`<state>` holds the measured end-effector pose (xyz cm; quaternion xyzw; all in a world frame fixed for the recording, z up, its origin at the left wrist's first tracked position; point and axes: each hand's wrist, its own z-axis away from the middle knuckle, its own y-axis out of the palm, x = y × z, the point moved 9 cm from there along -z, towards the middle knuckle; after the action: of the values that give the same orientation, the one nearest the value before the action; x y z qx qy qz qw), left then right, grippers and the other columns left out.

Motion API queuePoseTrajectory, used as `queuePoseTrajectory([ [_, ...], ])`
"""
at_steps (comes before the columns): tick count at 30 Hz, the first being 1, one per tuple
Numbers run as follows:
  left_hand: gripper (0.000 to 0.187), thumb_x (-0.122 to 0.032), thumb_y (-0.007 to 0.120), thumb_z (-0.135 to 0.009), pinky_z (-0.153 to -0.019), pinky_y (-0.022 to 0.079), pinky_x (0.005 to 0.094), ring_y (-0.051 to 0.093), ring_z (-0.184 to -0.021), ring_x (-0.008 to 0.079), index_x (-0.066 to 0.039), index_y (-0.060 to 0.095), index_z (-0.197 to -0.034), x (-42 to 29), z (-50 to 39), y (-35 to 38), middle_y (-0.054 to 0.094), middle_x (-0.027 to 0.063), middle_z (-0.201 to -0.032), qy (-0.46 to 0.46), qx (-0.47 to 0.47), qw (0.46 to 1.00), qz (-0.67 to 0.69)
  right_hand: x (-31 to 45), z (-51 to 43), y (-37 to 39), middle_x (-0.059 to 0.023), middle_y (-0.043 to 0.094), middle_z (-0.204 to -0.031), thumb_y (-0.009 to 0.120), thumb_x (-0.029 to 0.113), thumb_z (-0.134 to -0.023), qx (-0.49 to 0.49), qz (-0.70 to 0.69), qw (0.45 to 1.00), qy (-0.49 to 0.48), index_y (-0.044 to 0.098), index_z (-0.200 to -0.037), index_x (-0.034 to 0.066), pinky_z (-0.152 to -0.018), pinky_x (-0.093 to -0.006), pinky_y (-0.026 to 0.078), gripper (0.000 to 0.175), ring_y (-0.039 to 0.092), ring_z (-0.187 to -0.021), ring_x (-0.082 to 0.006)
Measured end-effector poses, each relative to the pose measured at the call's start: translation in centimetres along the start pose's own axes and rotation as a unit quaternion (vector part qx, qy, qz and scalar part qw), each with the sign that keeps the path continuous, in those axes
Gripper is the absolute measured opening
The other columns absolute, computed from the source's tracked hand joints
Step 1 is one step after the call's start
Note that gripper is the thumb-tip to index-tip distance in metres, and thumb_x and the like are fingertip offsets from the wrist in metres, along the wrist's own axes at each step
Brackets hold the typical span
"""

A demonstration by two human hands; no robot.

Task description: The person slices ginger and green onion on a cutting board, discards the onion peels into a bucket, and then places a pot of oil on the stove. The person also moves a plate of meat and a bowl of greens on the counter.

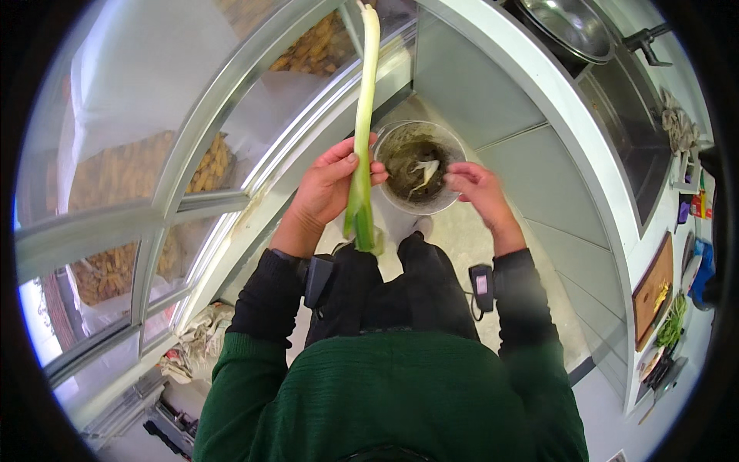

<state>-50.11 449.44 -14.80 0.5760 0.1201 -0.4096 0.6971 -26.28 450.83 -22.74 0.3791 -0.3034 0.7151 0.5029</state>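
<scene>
A long green onion point(364, 121), white at its root end and green at the cut lower end, is gripped around its middle by my left hand point(332, 185). Below and to the right stands a round bucket point(398, 190) with a dirty inside. Pale peeled onion scraps point(428, 172) lie in it. Over the bucket's right rim is my right hand point(476, 187), its fingers bent close together; whether something thin is between them I cannot tell.
A counter point(606, 173) curves along the right, bearing a sink point(612, 115), a metal bowl point(568, 26), a wooden cutting board point(655, 294) and leafy greens point(672, 323). Grey cabinet doors point(525, 144) face the bucket. Framed windows point(213, 144) run along the left, with corn cobs behind them.
</scene>
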Motion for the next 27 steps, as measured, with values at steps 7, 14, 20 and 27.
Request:
queuePoseTrajectory([
  [7,0.043,-0.014,0.055,-0.092,-0.093,0.047,0.0401,0.058,-0.100,0.0240,0.003,0.047,-0.131,1.3,-6.1,4.1,0.058,0.0082,-0.101,-0.039,0.075,0.996,-0.001,8.0,4.3,7.3,-0.0004,0.063,-0.096,0.065,0.013,-0.088,0.097,-0.113,0.986,-0.076,0.061,-0.109,0.0016,-0.081,-0.0249,0.048,0.024,0.059,-0.089,-0.0085],
  [14,0.045,-0.011,0.054,-0.092,-0.089,0.049,0.0375,0.058,-0.099,0.0220,-0.003,0.044,-0.135,1.8,-6.9,8.3,0.059,0.0079,-0.102,-0.115,0.133,0.982,-0.062,9.1,7.3,5.3,-0.0001,0.060,-0.084,0.059,0.011,-0.092,-0.048,-0.105,0.987,-0.116,0.057,-0.094,0.0012,-0.068,-0.0248,0.046,0.010,0.053,-0.076,-0.0075],
  [20,0.061,-0.003,0.058,-0.088,-0.081,0.049,0.0302,0.057,-0.091,0.0147,-0.014,0.036,-0.144,2.6,-6.0,8.8,0.059,0.0056,-0.103,-0.163,0.152,0.947,-0.233,10.5,9.8,4.1,-0.0117,0.059,-0.083,0.054,0.009,-0.089,-0.174,0.092,0.967,-0.164,0.054,-0.092,0.0038,-0.063,-0.0345,0.046,0.006,0.058,-0.073,-0.0232],
  [27,0.056,-0.002,0.055,-0.088,-0.071,0.049,0.0247,0.057,-0.082,0.0103,-0.008,0.040,-0.141,3.2,-4.7,9.4,0.062,0.0041,-0.101,-0.227,0.250,0.881,-0.331,12.4,9.9,1.9,-0.0168,0.059,-0.087,0.052,0.010,-0.085,-0.280,0.338,0.863,-0.251,0.050,-0.093,0.0052,-0.066,-0.0466,0.050,0.009,0.059,-0.080,-0.0391],
])
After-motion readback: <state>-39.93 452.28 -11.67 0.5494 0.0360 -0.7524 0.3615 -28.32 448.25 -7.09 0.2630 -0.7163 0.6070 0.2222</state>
